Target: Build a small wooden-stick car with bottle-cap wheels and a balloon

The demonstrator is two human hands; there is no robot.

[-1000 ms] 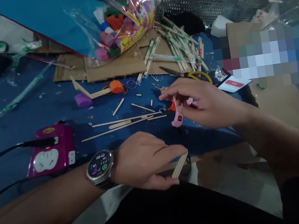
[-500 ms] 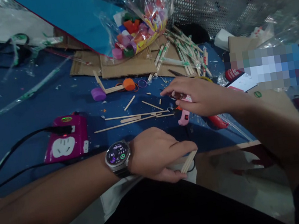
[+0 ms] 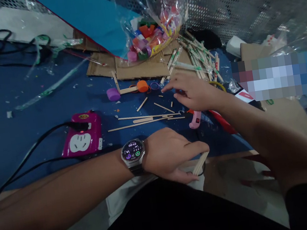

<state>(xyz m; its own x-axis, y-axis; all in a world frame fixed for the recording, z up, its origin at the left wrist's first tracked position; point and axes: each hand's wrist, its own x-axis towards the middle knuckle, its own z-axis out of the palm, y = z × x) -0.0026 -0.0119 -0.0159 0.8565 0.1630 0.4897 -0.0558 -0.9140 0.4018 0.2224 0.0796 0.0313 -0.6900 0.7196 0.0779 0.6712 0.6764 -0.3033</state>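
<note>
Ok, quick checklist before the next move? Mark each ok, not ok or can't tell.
1. Sticks gripped by left hand: ok, pinched between thumb and fingers.
2. Right hand free: ok, thumb and forefinger apart, nothing seen between their tips.
3. Pink tool clear of right hand: cannot tell, they meet in this view.
4. Plug in socket box: ok, inserted, red light lit.
5. Loose sticks sorted: not ok, strewn at various angles on the table.
6. Black cord clear of the held sticks: cannot tell, it passes behind them.
</note>
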